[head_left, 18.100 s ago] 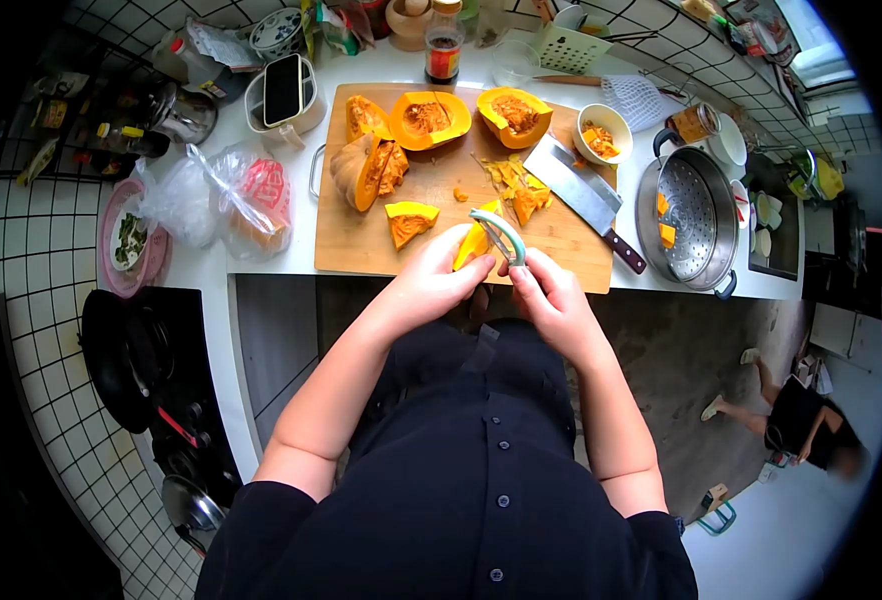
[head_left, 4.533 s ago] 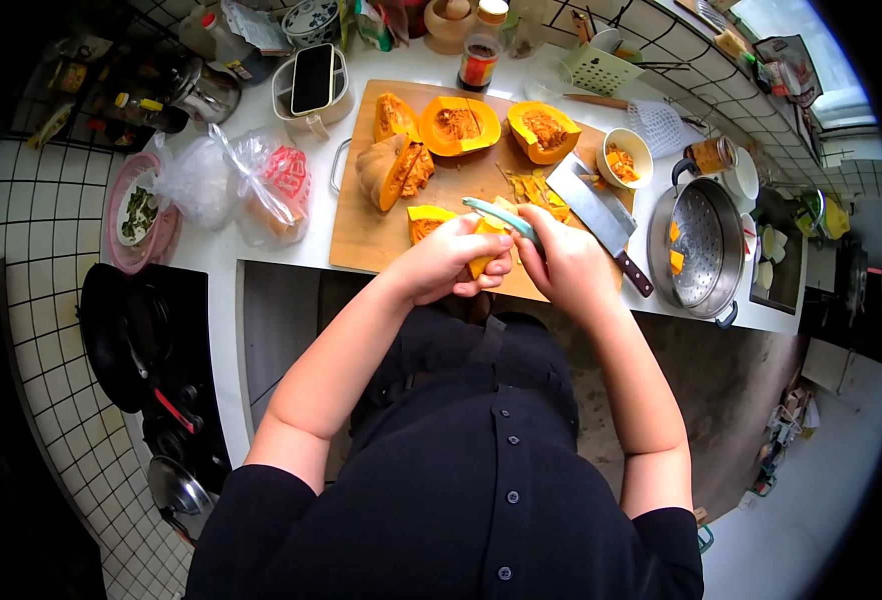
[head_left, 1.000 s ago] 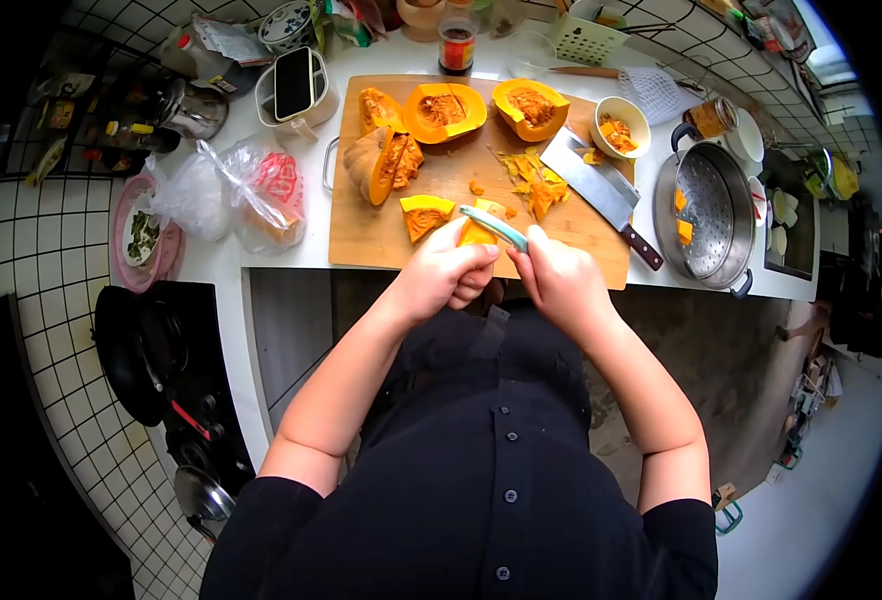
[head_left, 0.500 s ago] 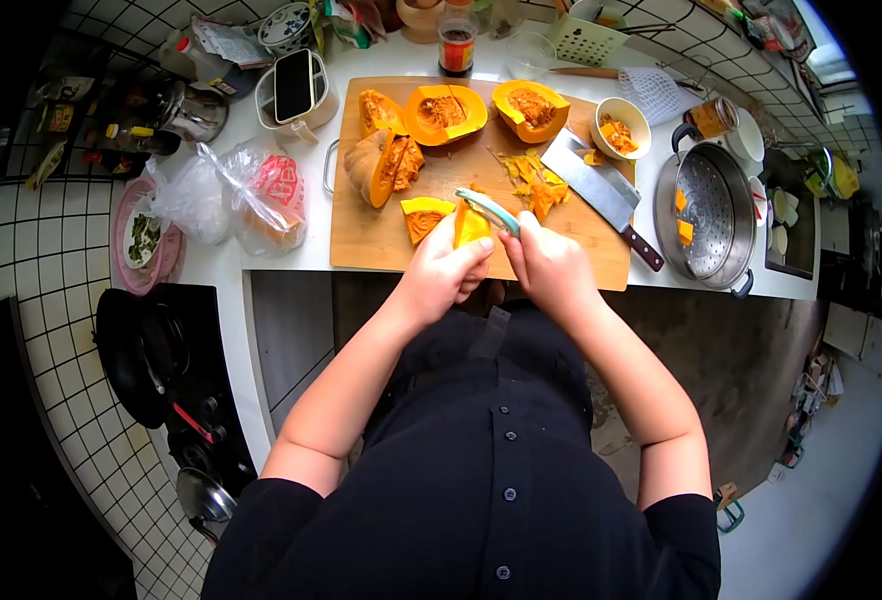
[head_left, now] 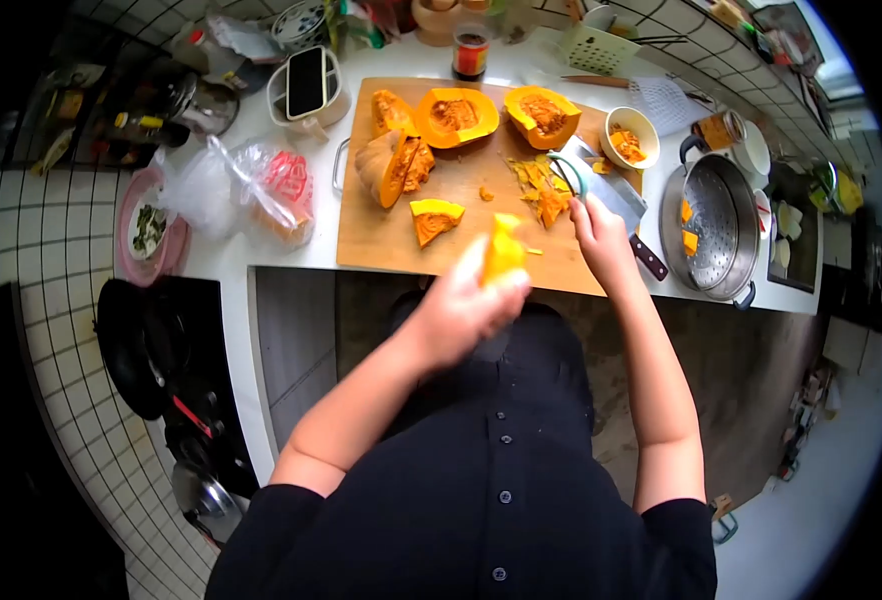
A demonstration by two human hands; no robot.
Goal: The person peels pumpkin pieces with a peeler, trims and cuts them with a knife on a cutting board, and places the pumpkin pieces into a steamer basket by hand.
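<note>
A piece of pumpkin, blurred by motion, is gripped in my left hand at the front edge of the wooden cutting board. My right hand is closed on a pale green peeler, held over the peelings and apart from the pumpkin piece. Large pumpkin chunks with seedy flesh lie along the back and left of the board. A smaller pumpkin wedge rests left of my hands. To the right lies a cleaver, partly behind my right hand.
At the right, a steamer pot holds a few pumpkin pieces. A bowl of pumpkin scraps sits at the board's back right corner. Plastic bags and a container with a phone stand on the left; a stove is lower left.
The peeler has moved off the pumpkin piece, up and to the right with my right hand. My left hand has shifted slightly toward me and right with the piece, clear of the wedge.
</note>
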